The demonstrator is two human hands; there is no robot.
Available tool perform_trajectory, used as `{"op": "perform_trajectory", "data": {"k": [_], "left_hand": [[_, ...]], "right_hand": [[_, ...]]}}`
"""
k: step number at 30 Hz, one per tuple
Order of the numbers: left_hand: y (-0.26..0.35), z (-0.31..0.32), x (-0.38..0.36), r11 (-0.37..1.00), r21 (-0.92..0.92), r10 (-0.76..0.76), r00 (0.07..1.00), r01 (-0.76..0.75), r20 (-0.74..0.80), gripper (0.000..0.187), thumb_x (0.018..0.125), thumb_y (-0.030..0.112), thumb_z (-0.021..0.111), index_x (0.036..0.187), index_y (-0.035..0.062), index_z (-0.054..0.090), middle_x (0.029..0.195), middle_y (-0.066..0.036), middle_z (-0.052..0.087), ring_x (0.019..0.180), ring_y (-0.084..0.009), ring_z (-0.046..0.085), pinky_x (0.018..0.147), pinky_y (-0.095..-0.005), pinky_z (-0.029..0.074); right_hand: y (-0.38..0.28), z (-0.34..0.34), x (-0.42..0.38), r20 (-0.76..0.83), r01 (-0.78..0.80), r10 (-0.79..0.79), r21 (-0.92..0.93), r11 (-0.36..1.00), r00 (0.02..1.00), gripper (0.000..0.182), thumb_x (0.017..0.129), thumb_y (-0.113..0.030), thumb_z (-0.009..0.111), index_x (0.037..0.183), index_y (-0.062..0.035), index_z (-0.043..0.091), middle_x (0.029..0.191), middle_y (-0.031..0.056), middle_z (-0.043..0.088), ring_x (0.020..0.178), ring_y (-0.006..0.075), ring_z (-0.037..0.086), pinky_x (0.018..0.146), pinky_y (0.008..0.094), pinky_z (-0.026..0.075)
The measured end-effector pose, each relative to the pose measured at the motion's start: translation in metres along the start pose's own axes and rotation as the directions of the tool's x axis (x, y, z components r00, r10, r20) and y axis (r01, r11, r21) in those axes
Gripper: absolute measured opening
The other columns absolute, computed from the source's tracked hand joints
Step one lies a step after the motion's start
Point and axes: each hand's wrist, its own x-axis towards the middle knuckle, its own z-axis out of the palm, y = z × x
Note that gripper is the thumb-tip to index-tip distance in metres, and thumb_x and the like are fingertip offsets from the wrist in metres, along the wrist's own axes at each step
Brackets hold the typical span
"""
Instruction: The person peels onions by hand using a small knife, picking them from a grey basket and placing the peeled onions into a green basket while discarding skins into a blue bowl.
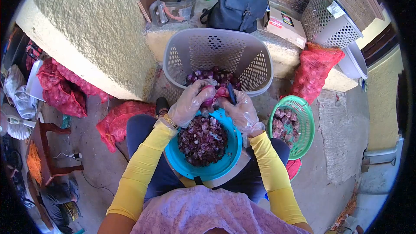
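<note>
My left hand [190,102], in a clear plastic glove, is closed around a red onion [209,102] over the near rim of the grey basket. Facing it, my gloved right hand [241,112] grips a small dark blue knife [232,94] close to the onion; its blade is hard to make out. Beneath both hands, a blue basin [236,151] between my legs holds a heap of purple onion skins [203,141]. Whole red onions [216,77] lie in the bottom of the grey perforated basket [175,67] just ahead.
A green basket [308,125] of peeled onions stands at right, near a full red mesh sack [314,71]. More red sacks [123,123] lie at left. A black backpack [240,4], a carton [286,28] and a clear container [180,4] sit on the ledge behind.
</note>
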Motion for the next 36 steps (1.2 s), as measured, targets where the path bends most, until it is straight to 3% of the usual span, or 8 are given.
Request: {"op": "perform_trajectory", "data": {"k": [10, 12, 17, 22, 28, 30, 32, 36], "left_hand": [[0.013, -0.023, -0.002, 0.991, -0.086, 0.074, 0.956, -0.102, -0.283, 0.038, 0.109, 0.031, 0.056, 0.136, 0.0041, 0.057, 0.108, -0.008, 0.066, 0.089, -0.0145, 0.066, 0.068, -0.0294, 0.055], [0.014, -0.021, -0.006, 0.934, -0.347, 0.01, 0.977, -0.085, -0.214, 0.038, 0.108, 0.032, 0.058, 0.137, 0.0064, 0.057, 0.112, -0.011, 0.066, 0.094, -0.0167, 0.066, 0.073, -0.0312, 0.056], [0.015, -0.023, -0.002, 0.852, -0.523, -0.079, 0.99, 0.004, -0.121, 0.041, 0.106, 0.033, 0.061, 0.138, 0.0076, 0.055, 0.111, -0.009, 0.066, 0.093, -0.0183, 0.066, 0.079, -0.0329, 0.057], [0.002, -0.023, 0.001, 0.857, -0.515, -0.056, 0.99, -0.02, -0.13, 0.052, 0.1, 0.027, 0.069, 0.144, 0.0063, 0.049, 0.115, -0.008, 0.06, 0.102, -0.0189, 0.064, 0.084, -0.035, 0.057], [-0.011, -0.024, 0.01, 0.978, -0.197, 0.046, 0.989, -0.073, -0.139, 0.059, 0.089, 0.007, 0.078, 0.14, 0.0027, 0.047, 0.123, -0.01, 0.059, 0.114, -0.0203, 0.061, 0.104, -0.0371, 0.051], [-0.012, -0.022, 0.012, 0.807, 0.463, 0.436, 0.899, -0.366, -0.049, 0.058, 0.088, 0.008, 0.079, 0.138, 0.0032, 0.049, 0.135, -0.014, 0.06, 0.121, -0.0232, 0.061, 0.106, -0.037, 0.049], [-0.022, -0.016, 0.017, 0.814, 0.454, 0.432, 0.9, -0.363, -0.054, 0.057, 0.087, 0.009, 0.08, 0.137, 0.0036, 0.051, 0.138, -0.016, 0.06, 0.123, -0.0243, 0.061, 0.107, -0.0378, 0.049], [-0.038, -0.014, 0.025, 0.819, 0.53, 0.32, 0.942, -0.219, -0.104, 0.052, 0.086, 0.01, 0.082, 0.131, 0.0032, 0.057, 0.137, -0.017, 0.064, 0.125, -0.0262, 0.062, 0.109, -0.0386, 0.048]], "right_hand": [[-0.007, -0.001, -0.04, 0.039, -0.09, 0.089, 0.039, 0.995, 0.995, 0.018, 0.098, -0.014, 0.073, 0.113, -0.0042, 0.075, 0.082, -0.0019, 0.069, 0.071, 0.0061, 0.058, 0.067, 0.0271, 0.05], [0.012, 0.004, -0.046, 0.07, 0.115, -0.1, -0.257, 0.96, 0.992, 0.022, 0.094, -0.016, 0.077, 0.11, -0.0021, 0.075, 0.085, 0.0064, 0.075, 0.08, 0.0152, 0.067, 0.079, 0.0323, 0.055], [0.045, 0.002, -0.058, 0.164, -0.004, 0.094, -0.482, 0.876, 0.982, 0.071, 0.084, -0.037, 0.084, 0.138, 0.0001, 0.058, 0.119, 0.0282, 0.072, 0.11, 0.0422, 0.07, 0.098, 0.0474, 0.053], [0.049, 0.001, -0.056, 0.168, -0.098, 0.239, -0.586, 0.804, 0.956, 0.077, 0.094, -0.035, 0.074, 0.152, 0.0058, 0.044, 0.123, 0.0277, 0.072, 0.113, 0.0332, 0.072, 0.102, 0.0414, 0.053], [0.05, -0.002, -0.063, 0.219, 0.063, 0.052, -0.488, 0.871, 0.974, 0.074, 0.1, -0.026, 0.064, 0.16, 0.0026, 0.03, 0.121, 0.0234, 0.07, 0.1, 0.0268, 0.073, 0.096, 0.0367, 0.055], [0.048, 0.002, -0.066, 0.228, 0.02, 0.088, -0.433, 0.901, 0.97, 0.071, 0.103, -0.02, 0.061, 0.162, 0.001, 0.027, 0.123, 0.0203, 0.069, 0.095, 0.0247, 0.072, 0.094, 0.0346, 0.056], [0.08, 0.006, -0.069, 0.161, -0.058, 0.041, 0.104, 0.993, 0.986, 0.064, 0.108, -0.01, 0.052, 0.165, -0.0045, 0.023, 0.123, 0.0116, 0.065, 0.084, 0.0192, 0.069, 0.079, 0.0321, 0.059], [0.108, 0.002, -0.074, -0.057, -0.078, 0.078, -0.001, 0.997, 0.995, 0.062, 0.11, -0.004, 0.045, 0.167, -0.0112, 0.022, 0.121, 0.0059, 0.063, 0.077, 0.0152, 0.066, 0.066, 0.0302, 0.058]]}}
